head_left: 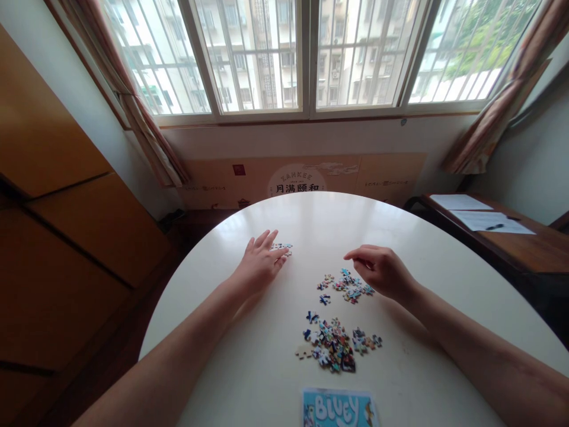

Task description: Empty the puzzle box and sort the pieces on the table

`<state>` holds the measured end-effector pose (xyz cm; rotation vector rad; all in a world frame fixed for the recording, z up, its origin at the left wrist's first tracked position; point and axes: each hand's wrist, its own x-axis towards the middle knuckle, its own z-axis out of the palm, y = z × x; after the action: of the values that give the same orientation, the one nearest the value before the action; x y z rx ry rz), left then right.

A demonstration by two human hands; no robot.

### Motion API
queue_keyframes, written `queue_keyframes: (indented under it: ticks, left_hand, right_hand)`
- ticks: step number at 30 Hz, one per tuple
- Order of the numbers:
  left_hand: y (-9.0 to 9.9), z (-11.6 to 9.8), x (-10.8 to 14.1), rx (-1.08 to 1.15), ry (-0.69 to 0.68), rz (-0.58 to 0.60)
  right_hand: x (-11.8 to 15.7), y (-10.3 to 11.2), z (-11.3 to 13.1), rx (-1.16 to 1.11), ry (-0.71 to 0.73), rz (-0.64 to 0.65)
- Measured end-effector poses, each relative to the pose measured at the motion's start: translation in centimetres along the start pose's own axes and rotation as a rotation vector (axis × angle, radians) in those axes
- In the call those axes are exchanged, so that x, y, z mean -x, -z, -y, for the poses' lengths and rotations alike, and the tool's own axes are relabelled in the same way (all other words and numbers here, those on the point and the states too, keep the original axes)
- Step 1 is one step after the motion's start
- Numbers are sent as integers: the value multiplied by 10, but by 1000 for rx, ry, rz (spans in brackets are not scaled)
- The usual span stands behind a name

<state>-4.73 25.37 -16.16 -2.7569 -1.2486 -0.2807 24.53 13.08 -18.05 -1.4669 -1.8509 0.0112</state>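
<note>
My left hand (261, 261) is over the white table, its fingers spread beside a small group of light puzzle pieces (288, 246) that it partly covers. Nothing shows in its grasp. To the right, my right hand (380, 267) hovers with its fingers curled and the index finger pointing left; whether it holds a piece is hidden. Just below and left of it lies a loose cluster of pieces (351, 287). Nearer to me sits a larger, mixed pile of pieces (333, 344), some overlapping.
A blue Bluey card or box (338, 409) lies at the near edge of view on the round white table (249, 379). Behind the table stands a printed cardboard panel (329, 172) below the window. A brown side table (542, 237) at right holds papers (489, 221).
</note>
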Motion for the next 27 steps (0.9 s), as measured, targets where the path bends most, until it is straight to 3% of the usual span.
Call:
queue_keyframes:
  ticks: [5, 8, 14, 27]
  left_hand:
    - [4, 26, -3, -23, 191, -91]
    - [1, 32, -5, -12, 246, -67]
    - [-7, 19, -9, 4, 203, 34]
    - [-6, 30, -12, 13, 110, 89]
  right_hand:
    - [0, 0, -3, 31, -54, -67]
    - [-1, -2, -8, 42, -84, -127]
    - [-3, -6, -17, 40, -73, -241]
    - [-4, -5, -15, 25, -54, -215]
